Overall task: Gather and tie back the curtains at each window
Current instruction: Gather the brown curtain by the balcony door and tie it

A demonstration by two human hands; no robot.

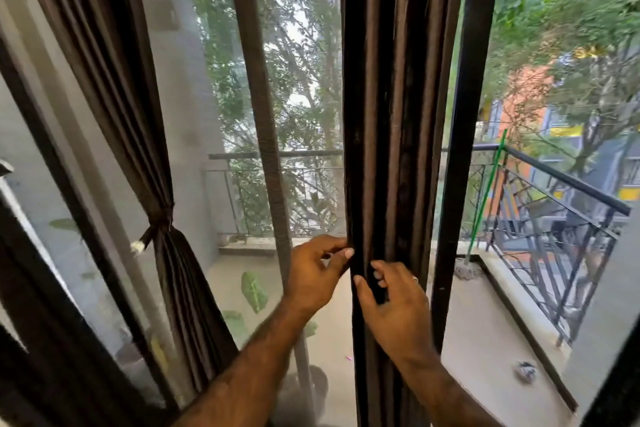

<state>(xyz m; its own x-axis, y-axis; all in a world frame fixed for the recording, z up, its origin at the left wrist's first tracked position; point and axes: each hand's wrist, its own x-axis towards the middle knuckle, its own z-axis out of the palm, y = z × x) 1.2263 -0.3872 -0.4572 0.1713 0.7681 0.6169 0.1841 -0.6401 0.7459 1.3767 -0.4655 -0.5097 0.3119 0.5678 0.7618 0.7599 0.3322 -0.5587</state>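
Head view. Dark brown pleated fabric curtain [391, 114] hangs at centre frame, running 12 to 6 o'clock; long axis vertical, folds parallel, top and hem both out of frame. It is bunched narrow against the dark window frame post [460, 149] on its 3 o'clock side.

Left hand [315, 274]: fingers curled, thumb and forefinger pinching the curtain's 9 o'clock edge. Right hand [394, 302]: just below and at 4 o'clock of the left, thumb and curled fingers closed round one front pleat. Both hold fabric; neither holds a tie.

At 9 o'clock, a second brown curtain [114, 87] is already cinched by a brown fabric tie-back with a white end [152, 236], and leans from upper left to lower right.

Judged step: gathering pleats before tying. To do well: stack folds evenly inward from both edges, keep the bundle plumb, compress at the height of the other tie, hold with one hand while the other fetches the tie. No tie visible near this curtain.

Beyond the glass: black metal balcony railing [554, 191], trees.
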